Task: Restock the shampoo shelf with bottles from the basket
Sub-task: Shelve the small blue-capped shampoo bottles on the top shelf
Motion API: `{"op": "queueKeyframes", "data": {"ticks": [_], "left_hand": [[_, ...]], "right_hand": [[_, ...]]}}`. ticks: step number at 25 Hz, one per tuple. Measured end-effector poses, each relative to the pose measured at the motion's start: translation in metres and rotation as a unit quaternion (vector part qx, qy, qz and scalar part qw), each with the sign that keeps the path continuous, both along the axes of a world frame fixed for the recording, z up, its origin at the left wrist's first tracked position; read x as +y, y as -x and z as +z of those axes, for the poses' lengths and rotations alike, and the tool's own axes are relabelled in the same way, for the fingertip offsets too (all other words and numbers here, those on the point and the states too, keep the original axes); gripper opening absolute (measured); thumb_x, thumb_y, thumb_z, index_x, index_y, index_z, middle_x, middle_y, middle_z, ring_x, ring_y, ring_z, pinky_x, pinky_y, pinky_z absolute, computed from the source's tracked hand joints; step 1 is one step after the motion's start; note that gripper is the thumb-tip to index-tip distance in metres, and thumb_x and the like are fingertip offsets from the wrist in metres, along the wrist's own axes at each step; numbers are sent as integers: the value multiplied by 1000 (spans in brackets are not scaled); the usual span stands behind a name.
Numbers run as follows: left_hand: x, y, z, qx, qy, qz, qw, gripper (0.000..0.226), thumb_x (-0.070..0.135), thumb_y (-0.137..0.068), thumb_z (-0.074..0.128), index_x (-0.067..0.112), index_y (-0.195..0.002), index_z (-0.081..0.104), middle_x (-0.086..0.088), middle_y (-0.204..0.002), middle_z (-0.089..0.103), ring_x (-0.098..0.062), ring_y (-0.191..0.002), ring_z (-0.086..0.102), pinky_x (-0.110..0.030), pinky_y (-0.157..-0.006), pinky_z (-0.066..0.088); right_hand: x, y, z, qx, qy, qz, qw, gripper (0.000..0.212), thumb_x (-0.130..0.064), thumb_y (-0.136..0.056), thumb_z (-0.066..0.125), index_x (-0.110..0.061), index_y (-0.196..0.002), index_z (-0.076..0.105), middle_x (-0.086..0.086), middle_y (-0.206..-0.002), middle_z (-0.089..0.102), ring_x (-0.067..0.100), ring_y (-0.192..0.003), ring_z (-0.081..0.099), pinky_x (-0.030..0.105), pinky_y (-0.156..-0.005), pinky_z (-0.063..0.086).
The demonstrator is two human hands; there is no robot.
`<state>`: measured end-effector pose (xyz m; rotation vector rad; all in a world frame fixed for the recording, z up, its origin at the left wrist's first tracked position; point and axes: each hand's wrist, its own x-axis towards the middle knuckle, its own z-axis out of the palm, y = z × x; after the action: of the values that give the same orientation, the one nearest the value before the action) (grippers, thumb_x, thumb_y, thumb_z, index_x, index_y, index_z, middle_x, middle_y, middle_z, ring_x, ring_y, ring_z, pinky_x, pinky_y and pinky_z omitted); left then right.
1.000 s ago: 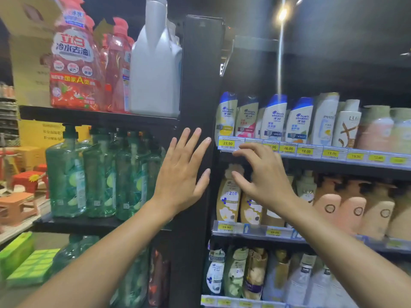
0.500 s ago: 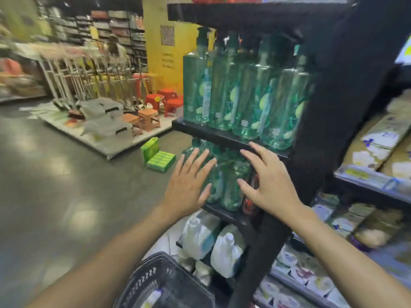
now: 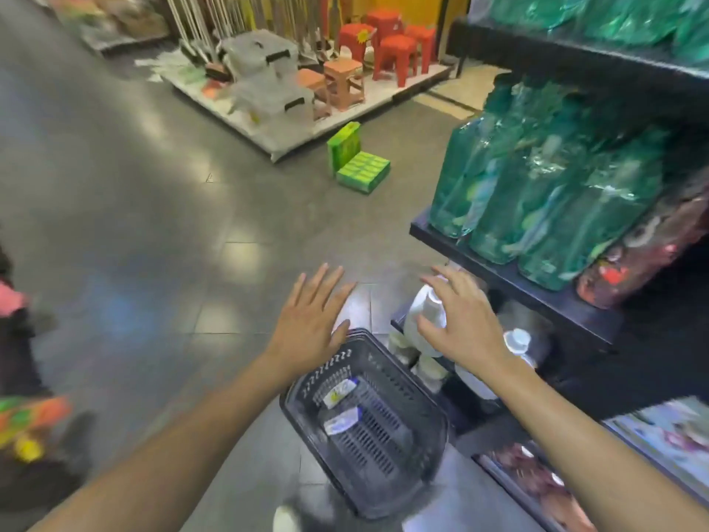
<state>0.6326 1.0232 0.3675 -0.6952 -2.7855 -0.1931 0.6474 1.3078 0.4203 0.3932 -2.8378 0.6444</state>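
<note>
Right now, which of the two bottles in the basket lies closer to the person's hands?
The bottle with the yellow-green label, at the basket's far end just below the left hand. The blue-labelled bottle lies nearer the camera.

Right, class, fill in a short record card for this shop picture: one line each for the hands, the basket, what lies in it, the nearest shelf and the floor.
left hand: open, fingers spread, empty, above the basket's far rim
right hand: open, empty, in front of white jugs on the low shelf
basket: dark slotted plastic basket on the floor
contents: two white-labelled bottles lying flat
nearest shelf: black shelf carrying clear green bottles
floor: grey tiles, two green packs
</note>
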Motion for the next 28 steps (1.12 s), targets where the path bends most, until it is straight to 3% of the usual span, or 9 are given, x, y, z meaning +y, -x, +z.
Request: {"op": "queueKeyframes", "data": {"ticks": [4, 9, 13, 16, 20, 23, 28], "left_hand": [[-35, 2, -119, -18, 26, -6, 999, 65, 40, -101, 55, 17, -159, 39, -9, -169, 32, -32, -159, 23, -57, -125, 24], [-48, 4, -286, -59, 63, -18, 996, 65, 46, -103, 43, 18, -161, 36, -7, -170, 31, -29, -160, 21, -59, -127, 18], [-56, 6, -425, -75, 72, -10, 994, 68, 47, -102, 49, 19, -162, 35, -7, -171, 29, -28, -161, 16, -55, -129, 14], [-60, 7, -496, -96, 76, -5, 992, 69, 46, -101, 58, 19, -161, 37, -8, -170, 30, -31, -160, 18, -56, -128, 18], [-69, 1, -553, -137, 49, -15, 989, 69, 45, -100, 66, 21, -159, 40, -8, -171, 27, -30, -161, 16, -51, -130, 15], [-72, 4, -560, -170, -13, -18, 985, 64, 51, -102, 56, 23, -158, 41, -4, -170, 30, -25, -160, 19, -46, -130, 19], [-78, 9, -555, -265, -252, 76, 928, 63, 70, -104, 21, 36, -152, 45, 13, -156, 48, -3, -143, 42, -40, -120, 37]], "right_hand": [[-23, 7, -130, -44, -3, -1, 999, 59, -39, -85, 71, -24, -141, 57, 0, -152, 46, 25, -138, 44, 47, -109, 42], [-36, 13, -305, -90, -34, -2, 995, 69, -50, -87, 66, -30, -150, 46, -4, -160, 35, 19, -148, 29, 45, -118, 32], [-45, 15, -454, -109, -62, 12, 992, 71, -48, -87, 71, -29, -150, 46, -3, -159, 36, 20, -147, 31, 44, -117, 34], [-50, 12, -544, -143, -88, 28, 985, 74, -50, -88, 72, -29, -152, 42, -4, -160, 34, 20, -148, 28, 46, -116, 35], [-56, 10, -637, -230, -136, 68, 961, 84, -54, -88, 70, -29, -158, 31, -4, -162, 29, 22, -151, 24, 46, -117, 32], [-62, 18, -684, -279, -165, 90, 942, 88, -48, -86, 74, -26, -159, 30, -1, -162, 32, 24, -150, 27, 45, -117, 33], [-81, 28, -752, -358, -198, 102, 907, 80, -38, -91, 72, -18, -158, 32, 9, -157, 39, 33, -143, 38, 42, -113, 37]]}}
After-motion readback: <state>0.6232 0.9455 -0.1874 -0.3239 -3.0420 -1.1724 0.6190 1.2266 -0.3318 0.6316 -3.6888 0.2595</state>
